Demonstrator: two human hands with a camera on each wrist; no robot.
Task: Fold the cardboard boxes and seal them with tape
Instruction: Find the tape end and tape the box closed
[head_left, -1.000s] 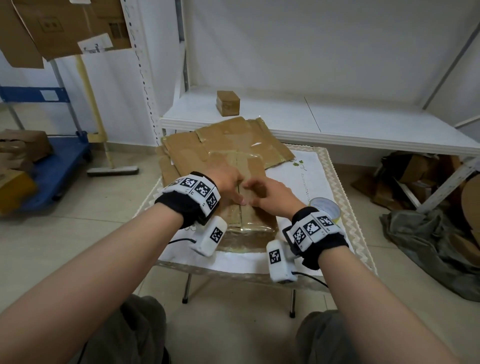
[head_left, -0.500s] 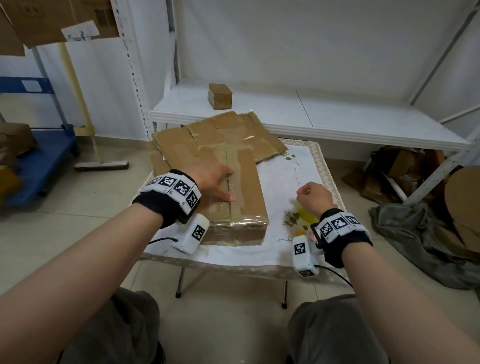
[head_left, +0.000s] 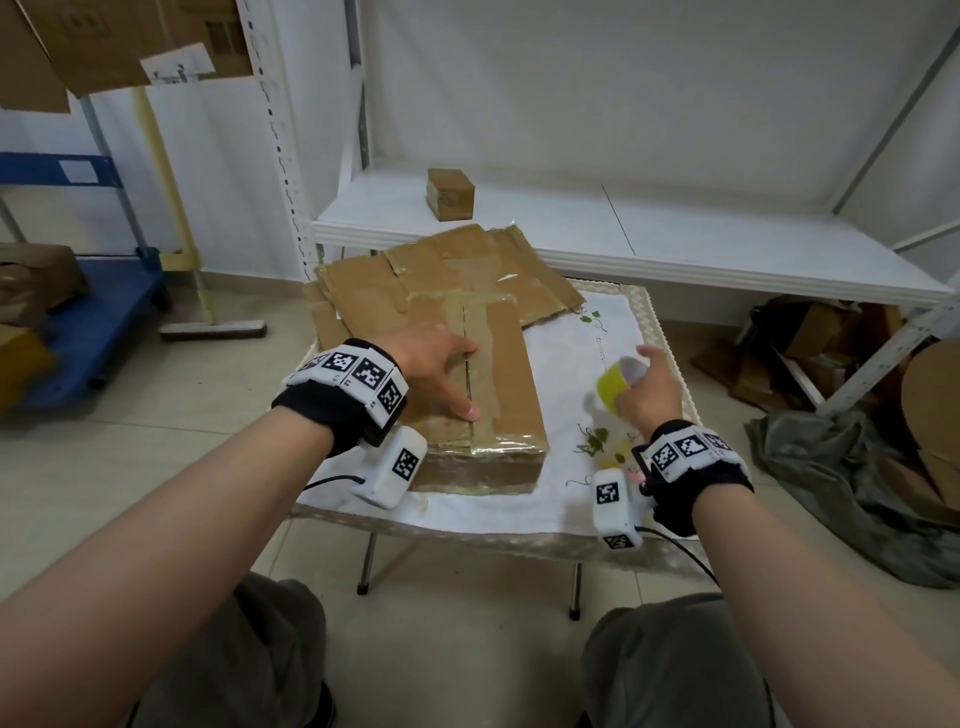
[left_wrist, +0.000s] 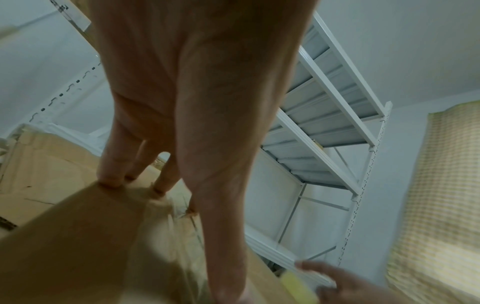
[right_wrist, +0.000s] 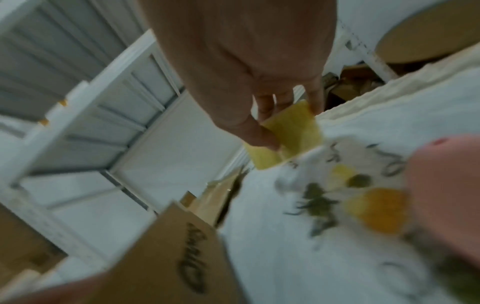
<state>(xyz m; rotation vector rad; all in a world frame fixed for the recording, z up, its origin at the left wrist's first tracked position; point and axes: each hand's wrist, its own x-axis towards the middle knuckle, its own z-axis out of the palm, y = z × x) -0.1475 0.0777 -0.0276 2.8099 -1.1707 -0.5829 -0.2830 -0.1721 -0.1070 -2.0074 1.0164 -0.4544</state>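
Now the left hand (head_left: 434, 371) lies flat on the cardboard box (head_left: 498, 395), pressing its long middle seam, while the right hand (head_left: 649, 389) grips the yellow tape roll (head_left: 615, 382) just beside its right.

left hand (head_left: 436, 371) flat on the folded cardboard box (head_left: 478, 395), fingers along its centre seam. right hand (head_left: 647, 392) holds a yellow tape roll (head_left: 618, 384) above the table (head_left: 670, 364).
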